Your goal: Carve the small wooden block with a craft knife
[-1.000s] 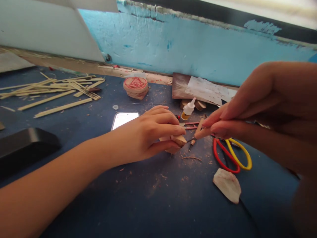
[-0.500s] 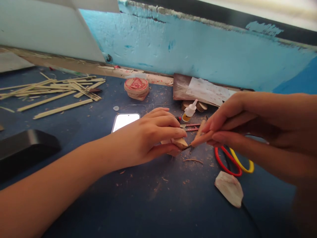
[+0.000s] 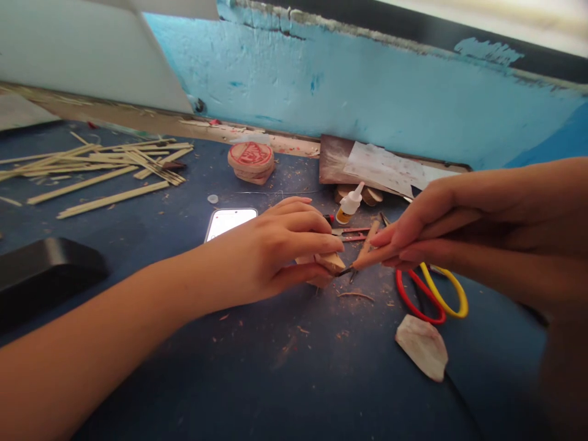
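Note:
My left hand (image 3: 294,245) is closed around a small wooden block (image 3: 331,263), its fingers over the top and thumb along the near side. Most of the block is hidden under the fingers. In my right hand (image 3: 422,236) a wood-handled carving tool (image 3: 367,257) is gripped like a pencil. Its dark metal tip meets the right end of the block. Just behind the tip, another wooden-handled tool (image 3: 369,239) lies on the table. Red-handled thread snips (image 3: 353,234) rest beyond the left fingertips, and a curled wood shaving (image 3: 356,296) lies nearer me.
A lit phone (image 3: 232,222) lies beyond my left wrist. Farther back are a wooden piece with red marking (image 3: 250,156) and a glue bottle (image 3: 350,204). Scissors with red and yellow handles (image 3: 443,294) and a whitish cloth (image 3: 422,347) sit right. Thin sticks (image 3: 114,162) are scattered left.
The view has shifted very slightly. Both hands keep their grips, and the tool tip stays at the block's right end. My right hand's back has tilted a little.

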Motion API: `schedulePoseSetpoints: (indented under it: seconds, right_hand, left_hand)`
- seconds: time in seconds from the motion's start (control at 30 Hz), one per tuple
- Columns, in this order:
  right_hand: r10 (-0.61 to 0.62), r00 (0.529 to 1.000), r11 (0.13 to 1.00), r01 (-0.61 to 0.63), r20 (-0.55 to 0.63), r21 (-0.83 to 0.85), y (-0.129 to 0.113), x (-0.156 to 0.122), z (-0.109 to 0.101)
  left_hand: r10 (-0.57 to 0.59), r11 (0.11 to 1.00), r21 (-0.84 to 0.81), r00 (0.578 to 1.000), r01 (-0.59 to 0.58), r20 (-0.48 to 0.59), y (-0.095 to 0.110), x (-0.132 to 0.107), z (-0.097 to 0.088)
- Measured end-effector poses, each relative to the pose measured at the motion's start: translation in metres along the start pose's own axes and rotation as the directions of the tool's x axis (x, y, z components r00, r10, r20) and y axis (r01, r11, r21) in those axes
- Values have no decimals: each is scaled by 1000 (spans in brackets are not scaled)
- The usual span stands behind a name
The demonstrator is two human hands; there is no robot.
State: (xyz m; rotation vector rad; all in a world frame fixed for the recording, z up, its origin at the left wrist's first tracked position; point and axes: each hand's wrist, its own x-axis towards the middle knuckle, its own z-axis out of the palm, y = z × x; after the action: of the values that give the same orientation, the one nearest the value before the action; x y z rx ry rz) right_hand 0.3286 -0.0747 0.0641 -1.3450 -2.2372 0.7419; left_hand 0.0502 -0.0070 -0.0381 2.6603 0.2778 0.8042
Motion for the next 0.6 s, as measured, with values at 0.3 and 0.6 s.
schedulePoseSetpoints:
  seconds: [0.3, 0.6]
  right_hand:
    - [-19, 993, 992, 4, 117, 125, 9, 5, -3]
    - [-33, 989, 979, 2, 148, 202, 18, 11, -6]
  left_hand:
    - [5, 1000, 0, 1000, -5, 2, 0, 0, -1]
    - [18, 1000, 5, 1000, -18, 16, -1, 0, -1]
